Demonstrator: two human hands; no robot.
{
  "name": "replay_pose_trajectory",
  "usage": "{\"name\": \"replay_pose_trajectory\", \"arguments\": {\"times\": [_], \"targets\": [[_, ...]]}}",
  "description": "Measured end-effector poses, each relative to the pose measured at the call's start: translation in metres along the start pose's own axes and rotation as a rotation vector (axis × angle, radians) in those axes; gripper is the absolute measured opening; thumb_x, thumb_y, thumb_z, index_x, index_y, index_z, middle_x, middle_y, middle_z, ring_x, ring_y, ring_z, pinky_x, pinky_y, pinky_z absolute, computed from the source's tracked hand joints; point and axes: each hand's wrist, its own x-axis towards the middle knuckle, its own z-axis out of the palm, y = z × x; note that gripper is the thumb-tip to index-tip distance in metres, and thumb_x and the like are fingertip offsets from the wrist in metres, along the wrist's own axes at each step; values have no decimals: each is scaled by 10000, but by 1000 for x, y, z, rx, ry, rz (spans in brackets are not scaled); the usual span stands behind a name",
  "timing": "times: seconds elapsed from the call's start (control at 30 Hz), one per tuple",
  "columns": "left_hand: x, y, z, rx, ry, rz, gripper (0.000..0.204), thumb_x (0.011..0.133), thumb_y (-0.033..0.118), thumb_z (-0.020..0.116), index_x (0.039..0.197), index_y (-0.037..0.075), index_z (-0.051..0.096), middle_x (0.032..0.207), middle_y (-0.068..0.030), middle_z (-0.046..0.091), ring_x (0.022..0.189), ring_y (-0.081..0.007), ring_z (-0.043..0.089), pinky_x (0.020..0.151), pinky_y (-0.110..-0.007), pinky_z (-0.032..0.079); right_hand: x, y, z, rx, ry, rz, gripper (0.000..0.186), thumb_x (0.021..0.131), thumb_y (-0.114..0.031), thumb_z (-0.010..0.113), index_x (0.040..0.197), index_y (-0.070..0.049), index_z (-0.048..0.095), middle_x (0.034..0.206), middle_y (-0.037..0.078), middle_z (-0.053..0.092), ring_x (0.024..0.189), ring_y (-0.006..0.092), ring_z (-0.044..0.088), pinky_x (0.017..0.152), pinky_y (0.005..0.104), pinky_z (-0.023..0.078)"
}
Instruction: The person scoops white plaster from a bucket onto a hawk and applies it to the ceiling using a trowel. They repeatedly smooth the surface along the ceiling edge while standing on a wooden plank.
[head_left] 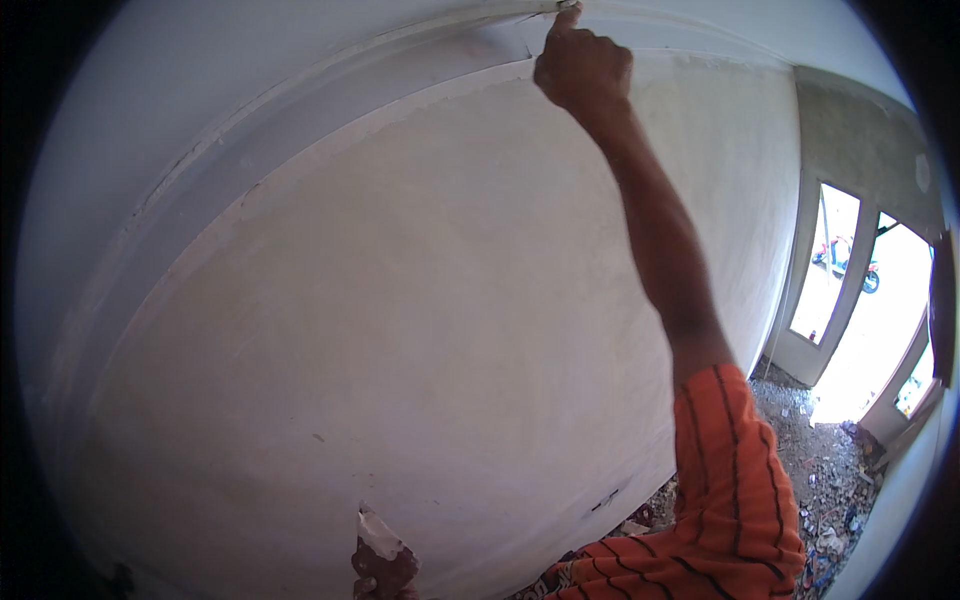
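My right hand point(585, 68) is raised at the top, its index finger stretched up against the cornice point(420, 62) where it meets the ceiling. The other fingers are curled, and their inner side is hidden. A small greyish dab of paste point(567, 4) shows at the fingertip. Low in the picture, my left hand point(370, 588) grips a flat, pointed reddish-brown piece point(388, 567) with white putty point(378, 533) on it. Only a few fingers of that hand show. Its exact kind cannot be made out. Behind both hands stands a plastered wall point(420, 300).
Cracks and a rough seam run along the cornice beneath the ceiling point(180, 70). At the right, a grey door frame point(848, 310) opens to bright daylight, with a motorbike point(835, 255) outside. Rubble and litter point(825, 500) cover the floor.
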Motion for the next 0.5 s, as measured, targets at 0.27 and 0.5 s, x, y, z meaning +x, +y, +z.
{"name": "replay_pose_trajectory", "arguments": {"times": [0.27, 0.5], "targets": [[23, 2, -28, -37, 116, 74, 429, 632, -28, 491, 1061, -18, 484, 1078, -175, 551, 249, -110, 257, 264, -195, 321, -16, 31, -13, 5, 80, -39, 332, 764, -203, 520, 1085, -124, 555, 755, 118, 648, 718, 284, 644, 705, 461, 496], [53, 8, -44, -163, -525, -333, 569, 656, 54, 482, 1219, 39, 399, 1127, -106, 490, 647, -115, 511, 538, -217, 501, 18, 40, 80, 777, 168, -381, 762, 756, -65, 569, 1385, -12, 142, 737, 158, 630, 584, 194, 586, 534, 366, 500]]}}
